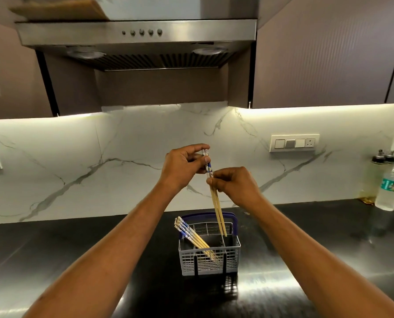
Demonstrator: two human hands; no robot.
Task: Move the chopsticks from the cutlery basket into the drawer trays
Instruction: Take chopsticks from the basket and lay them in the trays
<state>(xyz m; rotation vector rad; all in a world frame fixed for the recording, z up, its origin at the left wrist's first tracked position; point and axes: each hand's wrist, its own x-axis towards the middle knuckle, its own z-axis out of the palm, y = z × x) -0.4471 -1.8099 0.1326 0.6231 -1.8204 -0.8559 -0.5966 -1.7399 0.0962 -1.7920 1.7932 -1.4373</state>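
The kitchen has a white marble wall with grey veins, a steel hood (136, 40) above, and a dark shiny surface (53, 253) below. On this surface stands the grey cutlery basket (209, 255) with a blue handle, just in front of the person.

Both hands are raised above the basket and they share one pair of chopsticks (215, 203). The left hand (183, 165) pinches the decorated blue and white top ends between thumb and fingers, and the right hand (234, 185) pinches the same pair a little lower, where the plain wood begins. The pair hangs almost upright, slightly tilted, and its thin tips are at the level of the basket rim, in the back right compartment (I cannot tell if they touch the basket). I think two hands are used to keep the two sticks parallel and together, so that they come out as one pair and do not catch on the grid.

A second bundle of chopsticks (192, 237) leans in the left compartment, with the patterned ends pointing up and to the left over the rim.

The drawer with its trays is not visible, so the task seems to be at an early step. On the right, near the wall, stand a plastic bottle (388, 189) and a switch plate (293, 143).
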